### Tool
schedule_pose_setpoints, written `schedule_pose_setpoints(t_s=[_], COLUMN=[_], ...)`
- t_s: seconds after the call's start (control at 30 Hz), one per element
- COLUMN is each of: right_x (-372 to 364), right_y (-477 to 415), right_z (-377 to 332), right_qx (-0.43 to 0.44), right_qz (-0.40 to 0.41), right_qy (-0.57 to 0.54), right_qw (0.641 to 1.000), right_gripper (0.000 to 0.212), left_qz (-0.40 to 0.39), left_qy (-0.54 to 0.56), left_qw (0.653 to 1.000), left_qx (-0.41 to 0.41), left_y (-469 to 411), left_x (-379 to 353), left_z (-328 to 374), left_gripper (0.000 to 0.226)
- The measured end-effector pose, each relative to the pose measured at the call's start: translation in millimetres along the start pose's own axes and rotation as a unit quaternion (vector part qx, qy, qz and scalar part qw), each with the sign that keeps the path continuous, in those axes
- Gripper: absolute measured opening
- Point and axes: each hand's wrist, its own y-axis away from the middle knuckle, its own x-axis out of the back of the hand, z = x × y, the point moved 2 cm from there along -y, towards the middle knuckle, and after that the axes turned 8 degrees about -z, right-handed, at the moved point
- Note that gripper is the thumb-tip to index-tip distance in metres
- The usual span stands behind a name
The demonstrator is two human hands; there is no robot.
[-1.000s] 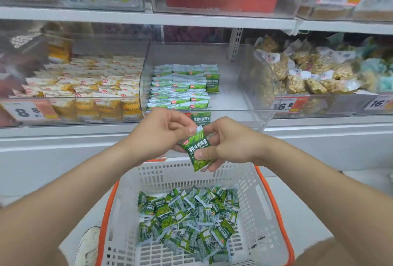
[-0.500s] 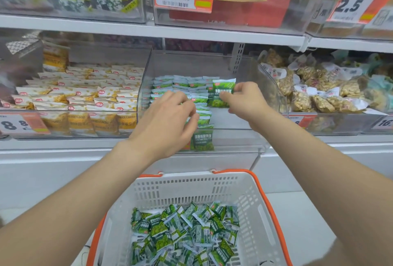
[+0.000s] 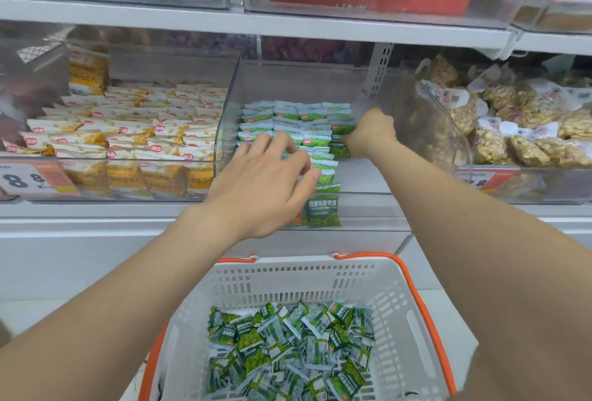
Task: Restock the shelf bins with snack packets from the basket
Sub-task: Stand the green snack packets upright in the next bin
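Observation:
A white basket [image 3: 397, 314] with orange trim sits low in front of me, holding several green snack packets [image 3: 288, 349]. Above it a clear shelf bin [image 3: 378, 183] holds neat rows of the same green packets [image 3: 288, 118]. My right hand [image 3: 371, 133] is deep inside the bin, fingers curled round a green packet [image 3: 341, 142] at the right end of the rows. My left hand [image 3: 266, 186] reaches over the bin's front wall, its fingers straight and resting on the front packets.
A bin of yellow-and-white packets [image 3: 128, 144] stands to the left, a bin of bagged nuts [image 3: 525, 131] to the right. The right part of the green bin's floor [image 3: 368, 173] is bare. An upper shelf [image 3: 256, 22] with price tags overhangs.
My right hand carried a green packet from above the basket into the bin and lowered it onto the right end of the rows. My left hand moved up onto the front packets.

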Motion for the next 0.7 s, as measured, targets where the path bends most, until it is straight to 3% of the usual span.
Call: schedule_pose_setpoints(t_s=[0.1, 0.3, 0.43, 0.53, 0.63, 0.7], right_x=[0, 4, 20, 35, 46, 50], right_y=[0, 12, 46, 83, 131, 166], right_z=[1, -1, 5, 5, 0, -6], right_qx=[0.022, 0.075, 0.110, 0.181, 0.259, 0.306], right_qz=[0.041, -0.054, -0.149, -0.081, 0.017, 0.023], right_qy=[0.016, 0.038, 0.098, 0.075, 0.046, 0.056], right_qw=[0.999, 0.995, 0.978, 0.977, 0.965, 0.950], right_gripper=[0.059, 0.025, 0.047, 0.048, 0.032, 0.023], left_qz=[0.003, 0.010, 0.049, 0.119, 0.231, 0.297], left_qy=[0.000, 0.000, -0.006, -0.020, -0.001, 0.007], left_qw=[1.000, 1.000, 0.999, 0.992, 0.971, 0.949], left_qx=[0.003, -0.005, -0.020, -0.025, -0.061, -0.102], left_y=[0, 0, 2, 5, 16, 29], left_x=[1, 0, -2, 1, 9, 14], left_z=[1, 0, -1, 4, 17, 23], left_gripper=[0.053, 0.051, 0.044, 0.036, 0.022, 0.018])
